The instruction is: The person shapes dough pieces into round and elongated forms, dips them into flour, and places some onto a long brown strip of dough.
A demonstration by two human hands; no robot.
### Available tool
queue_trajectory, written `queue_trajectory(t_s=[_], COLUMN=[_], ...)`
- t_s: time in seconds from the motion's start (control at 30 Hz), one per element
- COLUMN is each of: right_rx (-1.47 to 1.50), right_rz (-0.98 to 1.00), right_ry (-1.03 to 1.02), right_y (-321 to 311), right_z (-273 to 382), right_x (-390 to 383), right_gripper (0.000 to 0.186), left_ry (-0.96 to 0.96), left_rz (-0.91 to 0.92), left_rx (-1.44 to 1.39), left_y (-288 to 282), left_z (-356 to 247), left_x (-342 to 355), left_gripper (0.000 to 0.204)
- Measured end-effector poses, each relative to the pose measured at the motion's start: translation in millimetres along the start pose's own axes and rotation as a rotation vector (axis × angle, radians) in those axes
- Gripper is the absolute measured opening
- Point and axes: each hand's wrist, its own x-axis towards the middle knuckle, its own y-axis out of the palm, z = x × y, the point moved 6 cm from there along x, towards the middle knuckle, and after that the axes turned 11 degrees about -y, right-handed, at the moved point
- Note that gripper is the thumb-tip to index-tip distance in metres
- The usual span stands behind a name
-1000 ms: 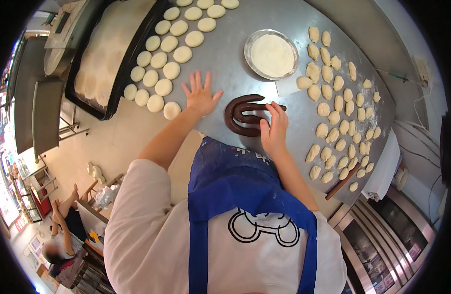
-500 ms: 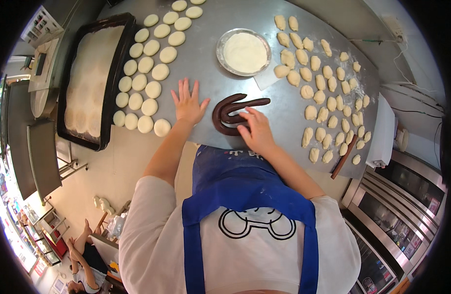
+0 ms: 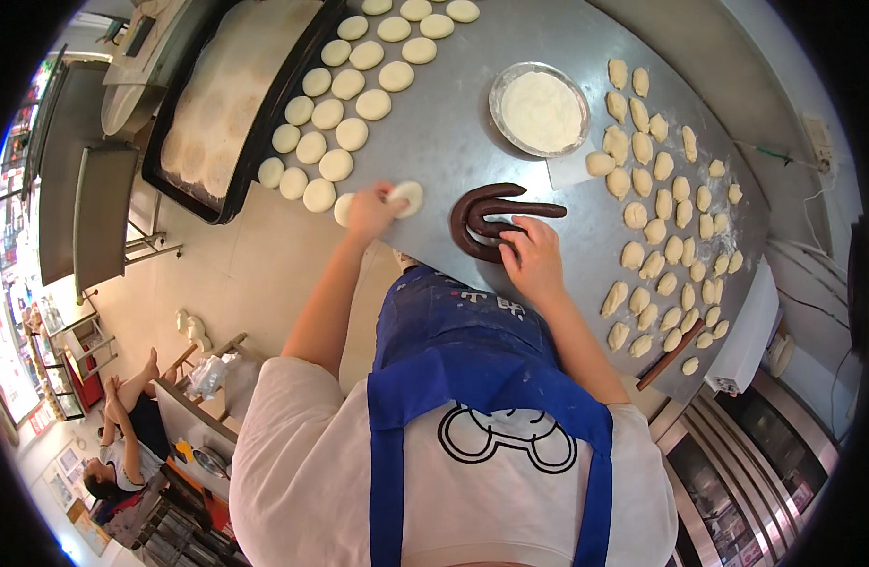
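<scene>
My left hand (image 3: 372,212) is closed on a pale, flat dough round (image 3: 407,197) at the near end of the rows of similar rounds (image 3: 348,85) on the steel table (image 3: 453,113). My right hand (image 3: 533,257) has its fingers curled onto the inner and lower strands of a folded, glossy dark brown rope of paste (image 3: 468,213). Above the rope sits a metal bowl of white powder (image 3: 538,109), beside a pale flat scraper (image 3: 563,172). Several small, irregular dough pieces (image 3: 674,249) are spread over the right half.
A large black baking tray (image 3: 226,94) lies at the upper left. A thin wooden rolling pin (image 3: 669,357) is at the table's near right edge. At the lower left a person (image 3: 122,471) reclines beside chairs and racks. Steel ovens (image 3: 741,444) stand at the lower right.
My left hand, spread on the table earlier, has closed on a dough round and lifts it. My right hand's fingers have curled further onto the brown rope. The view has shifted.
</scene>
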Motion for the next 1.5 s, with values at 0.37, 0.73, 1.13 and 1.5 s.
queue_trajectory(t_s=[0.37, 0.73, 1.13, 1.5], right_rx=[-0.276, -0.632, -0.439, 0.081], right_rz=[-0.129, 0.409, -0.200, -0.486], right_ry=[0.122, 0.035, 0.299, 0.476], right_y=[-49, -40, -78, -79], right_z=[-151, -213, -139, -73], right_x=[26, 53, -77, -65], right_gripper=[0.022, 0.016, 0.036, 0.038], left_ry=[0.194, 0.328, 0.304, -0.128], left_rz=[-0.473, -0.245, 0.399, 0.784], left_rx=[0.365, 0.502, -0.109, -0.631], left_y=[-62, 16, 120, 198], left_z=[0, -51, -109, -131], left_x=[12, -103, -140, -144], left_gripper=[0.037, 0.024, 0.028, 0.047])
